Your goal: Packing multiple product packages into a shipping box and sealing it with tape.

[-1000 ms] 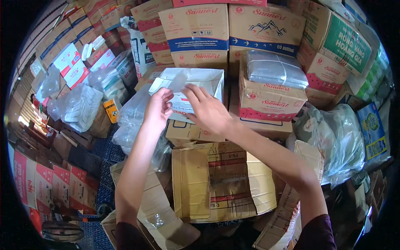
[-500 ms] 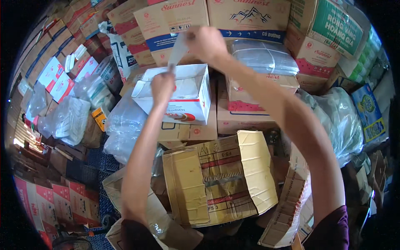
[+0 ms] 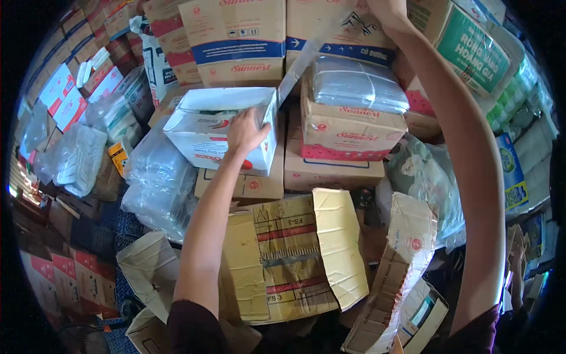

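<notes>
A white cardboard box [image 3: 206, 150] with red markings sits just beyond my left hand [image 3: 247, 131], its top flap at the back standing up. My left hand's bent fingers hold the box by its front right part. From the right upper edge of the box a strip of clear packing tape [image 3: 306, 56] runs taut up to the right. The far end of the strip meets my right hand [image 3: 386, 10], raised high and partly cut off by the picture's top edge; its fingers are closed there. What else that hand may hold, such as a roll, is out of sight.
Brown cartons [image 3: 233, 44] stack up at the back. A tied bundle of clear plastic [image 3: 358, 85] lies on a carton right of the white box. Plastic bags [image 3: 156, 177] lie left of it. An opened flattened carton [image 3: 295, 253] lies in front, with torn cardboard [image 3: 389, 277] beside it.
My right hand has pulled up and to the right, and the tape strip is longer. My left hand has left the tape and come down onto the box, which now shows its flap folded differently.
</notes>
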Demonstrator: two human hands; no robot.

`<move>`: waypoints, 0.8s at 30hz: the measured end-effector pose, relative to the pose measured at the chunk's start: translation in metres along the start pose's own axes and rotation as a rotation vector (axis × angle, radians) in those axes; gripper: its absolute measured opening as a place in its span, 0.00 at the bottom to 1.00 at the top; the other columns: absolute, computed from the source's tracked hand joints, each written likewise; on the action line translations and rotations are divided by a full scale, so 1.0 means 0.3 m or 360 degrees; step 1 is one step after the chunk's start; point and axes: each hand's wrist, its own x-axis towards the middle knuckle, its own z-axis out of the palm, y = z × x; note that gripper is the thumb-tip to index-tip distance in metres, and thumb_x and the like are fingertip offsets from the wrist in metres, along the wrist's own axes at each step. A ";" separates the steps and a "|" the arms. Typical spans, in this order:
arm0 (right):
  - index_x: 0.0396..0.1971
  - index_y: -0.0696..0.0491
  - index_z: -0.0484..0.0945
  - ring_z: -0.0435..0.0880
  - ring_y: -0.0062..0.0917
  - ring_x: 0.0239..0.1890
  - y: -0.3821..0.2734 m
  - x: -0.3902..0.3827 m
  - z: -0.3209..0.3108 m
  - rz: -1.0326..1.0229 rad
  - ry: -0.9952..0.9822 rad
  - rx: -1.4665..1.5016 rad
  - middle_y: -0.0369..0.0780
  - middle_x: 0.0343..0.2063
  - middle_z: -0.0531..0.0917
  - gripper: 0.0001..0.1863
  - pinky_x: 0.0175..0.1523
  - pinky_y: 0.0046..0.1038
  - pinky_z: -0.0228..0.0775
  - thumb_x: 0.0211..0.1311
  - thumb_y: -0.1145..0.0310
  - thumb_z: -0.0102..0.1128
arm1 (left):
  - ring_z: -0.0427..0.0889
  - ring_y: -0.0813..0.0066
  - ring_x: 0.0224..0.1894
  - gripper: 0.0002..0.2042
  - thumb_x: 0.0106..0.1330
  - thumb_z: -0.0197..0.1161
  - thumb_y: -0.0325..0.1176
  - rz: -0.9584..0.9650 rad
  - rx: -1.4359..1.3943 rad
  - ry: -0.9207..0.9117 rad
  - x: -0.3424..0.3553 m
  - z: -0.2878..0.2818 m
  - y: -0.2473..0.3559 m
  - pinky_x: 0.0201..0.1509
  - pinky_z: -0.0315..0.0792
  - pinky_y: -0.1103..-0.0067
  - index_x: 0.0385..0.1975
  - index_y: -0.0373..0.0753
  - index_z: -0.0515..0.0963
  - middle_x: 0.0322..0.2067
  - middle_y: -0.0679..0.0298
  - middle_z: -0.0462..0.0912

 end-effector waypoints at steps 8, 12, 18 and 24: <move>0.16 0.45 0.81 0.80 0.26 0.23 0.036 0.262 -0.212 -0.0560 -0.0113 -0.0167 0.33 0.24 0.83 0.03 0.24 0.28 0.70 0.41 0.69 0.60 | 0.52 0.44 0.64 0.50 0.42 0.67 0.55 0.0074 0.0379 -0.0470 -0.012 0.006 0.160 0.65 0.47 0.55 0.61 0.31 0.51 0.61 0.42 0.54; 0.11 0.51 0.80 0.79 0.23 0.17 -0.164 0.430 -0.487 0.0469 -0.0459 0.0640 0.37 0.15 0.81 0.06 0.22 0.27 0.72 0.41 0.67 0.61 | 0.51 0.40 0.64 0.51 0.45 0.66 0.57 -0.0183 0.0040 -0.0138 -0.075 0.054 0.265 0.63 0.50 0.52 0.61 0.26 0.50 0.59 0.37 0.56; 0.11 0.58 0.79 0.78 0.23 0.13 -0.210 0.511 -0.727 0.0683 0.0132 0.1214 0.41 0.14 0.80 0.12 0.21 0.25 0.72 0.40 0.64 0.63 | 0.62 0.45 0.59 0.48 0.44 0.69 0.54 -0.0560 -0.0759 0.0028 -0.194 0.158 0.317 0.58 0.61 0.57 0.58 0.26 0.55 0.52 0.41 0.67; 0.13 0.58 0.79 0.78 0.23 0.13 -0.173 0.611 -0.890 0.0509 0.0114 0.1344 0.41 0.14 0.80 0.08 0.18 0.26 0.70 0.42 0.70 0.62 | 0.70 0.42 0.50 0.41 0.48 0.67 0.53 -0.0908 -0.0839 0.0131 -0.339 0.134 0.319 0.53 0.66 0.62 0.58 0.36 0.59 0.47 0.39 0.69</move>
